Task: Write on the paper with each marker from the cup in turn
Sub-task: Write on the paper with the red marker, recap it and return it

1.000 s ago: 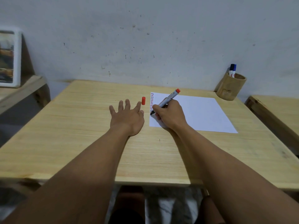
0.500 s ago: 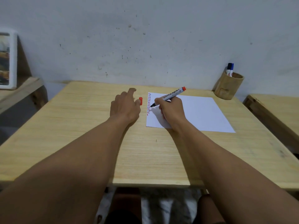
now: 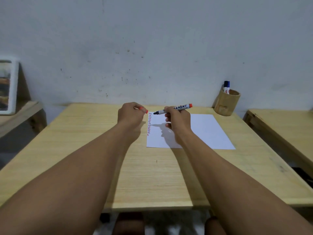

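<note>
My right hand (image 3: 177,123) holds the red marker (image 3: 174,109) lifted off the white paper (image 3: 203,131), its bare tip pointing left. My left hand (image 3: 131,114) pinches the red cap (image 3: 144,110) just left of that tip, a small gap between cap and tip. A column of short red and dark marks (image 3: 149,123) runs down the paper's left edge. At the table's far right corner stands the wooden cup (image 3: 227,104) with two markers (image 3: 226,87), their dark and blue caps sticking up.
The work happens on a light wooden table (image 3: 101,150) against a grey wall. A second wooden table (image 3: 284,122) stands to the right. On the left, a lower wooden shelf (image 3: 18,112) carries a white framed picture (image 3: 8,87).
My left hand has picked the red cap off the table. My right hand has stopped writing and lifted the marker, turning its tip toward the cap.
</note>
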